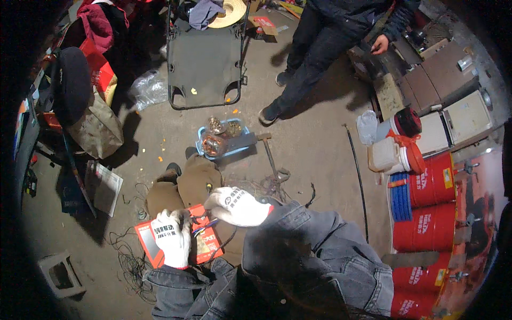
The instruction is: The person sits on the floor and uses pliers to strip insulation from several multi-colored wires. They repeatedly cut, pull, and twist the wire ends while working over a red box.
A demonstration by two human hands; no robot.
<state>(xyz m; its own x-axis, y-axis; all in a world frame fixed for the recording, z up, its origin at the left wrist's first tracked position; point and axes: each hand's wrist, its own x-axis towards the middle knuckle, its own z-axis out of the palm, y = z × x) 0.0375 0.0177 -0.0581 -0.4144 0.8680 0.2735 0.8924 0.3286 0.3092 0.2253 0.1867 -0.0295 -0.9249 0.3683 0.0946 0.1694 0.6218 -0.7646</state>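
Observation:
My left hand (172,238), in a white knit glove with dark print, is closed over a red box (147,238) resting on my lap. Its curled fingertips meet a black cable (198,216), though the grip itself is partly hidden. From the right, my right hand (239,206), gloved the same way, bends its fingers down around thin coloured wires (202,229), some blue and some yellowish. The wires run between the two hands, above the box. A black cord (229,238) hangs below my right hand.
Ahead stands a blue basket (242,151) with jars, beside a hammer (268,152). Tangled wire (128,266) lies left. A folding cot (205,64) and a standing person (320,53) are farther off. Red drums (426,229) line the right; a black rod (357,181) lies before them.

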